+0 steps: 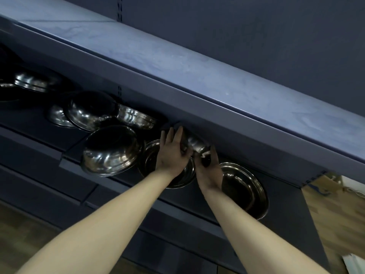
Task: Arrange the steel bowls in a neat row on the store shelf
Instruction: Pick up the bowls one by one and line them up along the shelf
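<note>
2 bare forearms reach up from the bottom of the view toward the lower shelf (110, 186) of a dark blue store rack. The left hand (171, 153) has its fingers fairly straight, laid against the side of a small steel bowl (194, 144) held between both hands; the right hand (208, 171) curls around the same bowl from the other side, thumb wrapped over its rim. That bowl sits partly under the front lip of the upper shelf (217, 80), above a wider bowl (150, 155) lying beneath the wrists.

Just right of the hands a large shallow bowl (248, 190) rests near the shelf edge. To the left a deep bowl (112, 149) sits tilted, overhanging the front. Farther back, another deep bowl (90, 109) leans against a flatter one (136, 117), with a small one (57, 115) behind it, and at the far left lies a dim stack (35, 82) whose count I cannot tell.

That makes at least 8 bowls in view, 2 hands, 2 shelves. The job looks early: the bowls overlap, tilt and sit at mixed depths, with no row formed yet. Nearly all of them need straightening and spacing.
</note>
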Tool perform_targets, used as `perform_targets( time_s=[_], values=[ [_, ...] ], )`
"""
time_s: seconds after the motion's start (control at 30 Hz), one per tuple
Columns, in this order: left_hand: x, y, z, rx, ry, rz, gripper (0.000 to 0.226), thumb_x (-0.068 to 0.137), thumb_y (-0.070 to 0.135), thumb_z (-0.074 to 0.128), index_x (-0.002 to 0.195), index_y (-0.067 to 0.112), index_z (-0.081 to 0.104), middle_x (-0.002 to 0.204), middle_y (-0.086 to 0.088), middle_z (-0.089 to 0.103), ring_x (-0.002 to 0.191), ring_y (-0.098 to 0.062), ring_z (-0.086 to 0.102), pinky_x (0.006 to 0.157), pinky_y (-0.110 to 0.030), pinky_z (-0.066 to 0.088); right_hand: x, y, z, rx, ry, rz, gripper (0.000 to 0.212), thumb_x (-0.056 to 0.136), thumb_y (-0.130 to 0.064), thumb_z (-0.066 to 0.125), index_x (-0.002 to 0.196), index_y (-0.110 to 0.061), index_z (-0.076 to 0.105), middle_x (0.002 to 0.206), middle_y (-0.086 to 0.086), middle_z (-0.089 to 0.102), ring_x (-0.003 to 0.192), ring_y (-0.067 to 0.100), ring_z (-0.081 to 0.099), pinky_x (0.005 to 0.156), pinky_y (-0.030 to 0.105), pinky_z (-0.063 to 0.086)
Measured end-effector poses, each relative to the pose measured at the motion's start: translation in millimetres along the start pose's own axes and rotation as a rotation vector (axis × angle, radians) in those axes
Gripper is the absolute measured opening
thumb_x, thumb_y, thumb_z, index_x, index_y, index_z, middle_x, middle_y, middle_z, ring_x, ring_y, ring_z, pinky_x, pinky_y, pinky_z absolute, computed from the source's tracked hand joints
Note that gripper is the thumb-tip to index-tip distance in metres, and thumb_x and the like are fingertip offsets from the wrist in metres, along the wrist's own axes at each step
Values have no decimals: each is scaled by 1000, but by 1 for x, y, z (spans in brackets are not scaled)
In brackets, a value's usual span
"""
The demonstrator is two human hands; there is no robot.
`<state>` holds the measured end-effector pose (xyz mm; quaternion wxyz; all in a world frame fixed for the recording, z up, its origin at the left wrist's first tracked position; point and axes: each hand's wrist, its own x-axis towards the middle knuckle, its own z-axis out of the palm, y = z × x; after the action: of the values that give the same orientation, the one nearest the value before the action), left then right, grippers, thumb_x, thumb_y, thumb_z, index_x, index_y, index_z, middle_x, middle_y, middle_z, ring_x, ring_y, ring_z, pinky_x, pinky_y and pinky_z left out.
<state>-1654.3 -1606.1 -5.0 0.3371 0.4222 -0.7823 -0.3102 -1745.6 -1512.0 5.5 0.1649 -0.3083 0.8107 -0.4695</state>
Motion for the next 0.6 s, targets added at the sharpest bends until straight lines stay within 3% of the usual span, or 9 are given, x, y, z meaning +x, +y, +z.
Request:
perform_targets(
  time_s=[0.1,0.23,0.3,0.4,0.5,0.6],
  values=[
    [-19,13,-4,-66,23,3,86,89,43,65,157,26,16,164,-4,14,152,-25,-3,122,-40,18,-20,8,-6,133,33,-20,76,95,-45,68,160,-39,29,139,-11,59,124,2,53,98,18,38],
    [-41,30,-14,-245,85,-51,106,76,47,79,157,31,12,164,1,0,152,-21,8,119,-43,29,-39,22,-12,210,80,-124,79,90,-45,74,154,-56,28,155,-10,49,146,10,42,120,40,38],
    [-48,37,-20,-377,81,-143,114,69,52,81,157,34,10,165,1,-7,152,-20,6,118,-37,26,-49,24,-17,184,86,-186,84,89,-42,76,153,-60,25,159,-12,44,150,9,36,121,41,36],
    [-48,43,-26,-520,89,-239,115,61,64,79,154,42,15,165,1,8,151,-22,11,115,-42,29,-60,27,-24,147,125,-247,91,87,-32,80,156,-52,26,163,-15,37,150,2,33,122,34,34],
    [-47,48,-26,-582,33,-343,105,66,66,75,152,48,17,162,1,21,150,-25,7,114,-49,26,-61,32,-29,108,149,-281,96,84,-25,84,160,-41,27,164,-14,35,149,1,33,122,26,32],
    [-45,50,-24,-614,9,-409,104,61,75,73,149,53,21,157,5,32,148,-28,13,115,-50,26,-57,28,-35,52,160,-328,95,84,-15,83,159,-32,29,165,-9,34,151,5,31,118,9,25]
  ],
)
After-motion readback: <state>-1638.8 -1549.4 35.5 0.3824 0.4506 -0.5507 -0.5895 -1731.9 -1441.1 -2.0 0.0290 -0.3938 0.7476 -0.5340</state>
